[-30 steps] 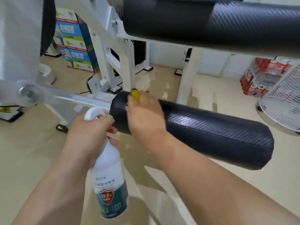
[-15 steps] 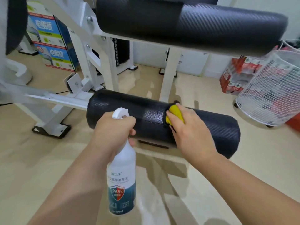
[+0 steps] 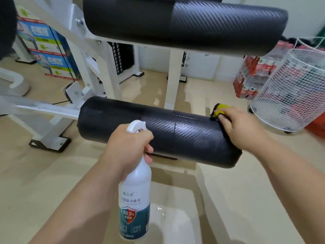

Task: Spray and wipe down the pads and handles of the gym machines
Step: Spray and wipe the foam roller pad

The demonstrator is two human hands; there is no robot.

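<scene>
Left hand [image 3: 126, 147] of mine grips the spray bottle [image 3: 134, 199] by its neck, just before the lower roller pad [image 3: 184, 136]; my right hand [image 3: 241, 131] holds a yellow cloth [image 3: 219, 110] against that pad's right end. Beyond, higher, sits the upper pad [image 3: 193, 23].

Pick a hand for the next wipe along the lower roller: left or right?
Right. The right hand holds the cloth against the roller near its right end. The left hand grips the bottle and has no cloth.
</scene>
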